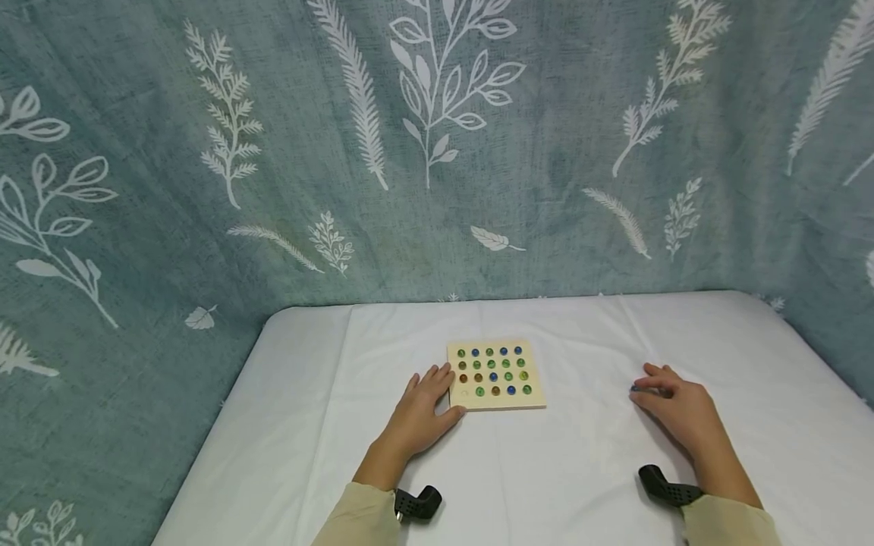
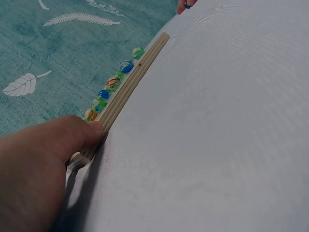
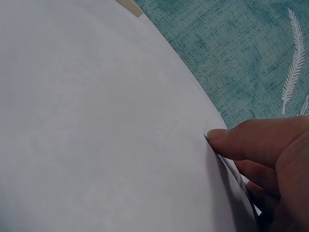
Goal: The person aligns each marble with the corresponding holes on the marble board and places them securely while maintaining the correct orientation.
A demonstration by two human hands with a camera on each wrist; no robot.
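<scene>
Teal cloth backdrop [image 1: 136, 189] with white leaf and feather prints fills the rear and both sides; its edges run out of frame. No writing, label or brand readable anywhere.

White-covered table [image 1: 580, 470] below it, faintly creased, near edge cut off by the bottom of the head view.

Wooden board [image 1: 496, 375] lies flat at the table's middle, square to the viewer. Glass marbles [image 1: 490, 371] sit in rows of dimples, green, blue and amber; the front-left dimple looks empty, though it is too small to be sure. From the left wrist view only the board's layered edge and one line of marbles show.

Left hand [image 1: 425, 409] rests at the board's left edge, fingers loosely together along that side, thumb pressed against the front-left corner. Beige sleeve [image 1: 358, 519] is cut off at the frame bottom.

Right hand [image 1: 679, 413] rests on the cloth well right of the board, fingers curled downward. A small dark, bluish object [image 1: 635, 388] sits at the fingertips, seemingly pinched; mostly hidden, identity unclear. Right wrist view shows only thumb and curled fingers against the cloth.

Black wrist mounts [image 1: 418, 503] are partly visible at both cuffs.
</scene>
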